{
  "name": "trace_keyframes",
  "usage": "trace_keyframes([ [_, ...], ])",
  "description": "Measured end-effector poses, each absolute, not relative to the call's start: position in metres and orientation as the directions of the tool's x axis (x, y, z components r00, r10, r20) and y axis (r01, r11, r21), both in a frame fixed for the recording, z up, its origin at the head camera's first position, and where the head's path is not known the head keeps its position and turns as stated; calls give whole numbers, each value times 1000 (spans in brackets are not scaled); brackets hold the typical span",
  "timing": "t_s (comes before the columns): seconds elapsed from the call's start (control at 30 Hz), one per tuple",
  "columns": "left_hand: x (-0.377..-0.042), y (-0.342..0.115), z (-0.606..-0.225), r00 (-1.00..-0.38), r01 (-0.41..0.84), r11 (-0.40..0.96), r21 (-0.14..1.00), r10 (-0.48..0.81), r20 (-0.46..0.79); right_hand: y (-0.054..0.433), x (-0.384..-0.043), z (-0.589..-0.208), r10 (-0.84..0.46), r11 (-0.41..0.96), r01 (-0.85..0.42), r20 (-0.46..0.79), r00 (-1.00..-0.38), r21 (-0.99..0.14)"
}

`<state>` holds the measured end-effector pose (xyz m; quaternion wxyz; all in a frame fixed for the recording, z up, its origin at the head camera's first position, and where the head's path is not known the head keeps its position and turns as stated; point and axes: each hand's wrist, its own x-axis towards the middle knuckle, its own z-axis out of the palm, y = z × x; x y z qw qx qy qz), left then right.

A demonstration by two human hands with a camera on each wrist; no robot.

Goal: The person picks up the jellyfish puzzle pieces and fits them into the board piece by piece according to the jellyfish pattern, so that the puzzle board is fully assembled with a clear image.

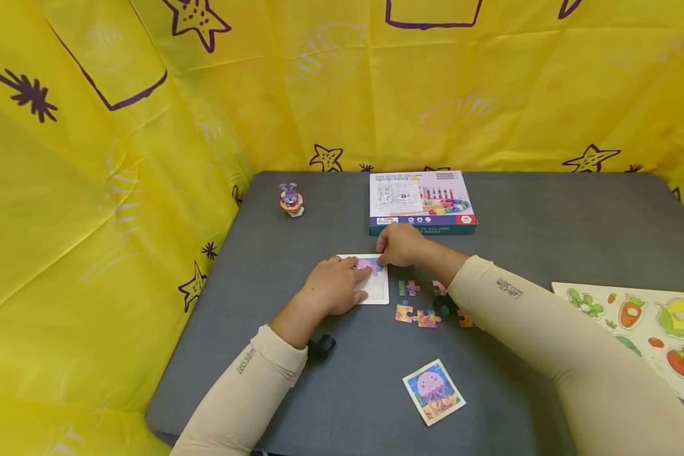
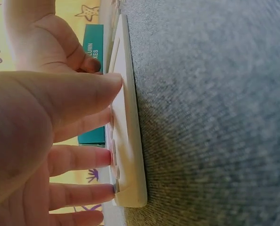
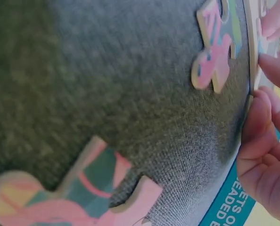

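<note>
Puzzle board (image 1: 379, 293) is placed flat on the grey tabletop (image 1: 342, 399), in front of a box (image 1: 433, 218) on whose cover coloured beads are printed. In the far part of the board, pink and blue pieces (image 1: 367, 263) are set. These pieces are touched by the left hand (image 1: 335, 285): its fingers are stretched and spread, nothing is enclosed by its grip, and its thumb is placed at the bare part of the board. The right hand (image 1: 405, 245) is held at the far right corner of the board, with its fingers curled; whether a piece is pinched in this grip cannot be told. Right of the board, several loose pieces (image 1: 428, 319) are scattered, partly hidden by the right arm. Closer to the person, a jellyfish card (image 1: 433, 391) is laid at a slant. At far left a rabbit figure (image 1: 291, 199) is seen, and at right a vegetable board (image 1: 650, 324). Behind, yellow cloth (image 1: 319, 88) is hung.
</note>
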<state>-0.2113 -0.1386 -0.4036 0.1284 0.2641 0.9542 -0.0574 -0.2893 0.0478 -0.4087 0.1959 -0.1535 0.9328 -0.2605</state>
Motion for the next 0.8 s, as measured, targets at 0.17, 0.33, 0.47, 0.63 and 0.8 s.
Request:
trace_keyframes([
  [0.17, -210, -138, -401, -836, 490, 872, -24, 462, -296, 50, -289, -407, -386, 822, -182, -292, -875, -540],
  [0.33, -214, -141, -401, -826, 492, 870, 32, 478, -301, 64, -282, -398, -452, 834, -279, -300, -840, -476],
  [0.47, -220, -146, -403, -815, 490, 865, 102, 497, -297, 79, -268, -394, -486, 845, -323, -363, -795, -426],
  [0.63, -228, -155, -407, -803, 496, 846, 199, 533, -266, 93, -247, -396, -484, 856, -343, -367, -794, -387],
  [0.8, -231, -170, -408, -806, 484, 833, 268, 543, -235, 102, -229, -400, -469, 858, -340, -318, -824, -384],
])
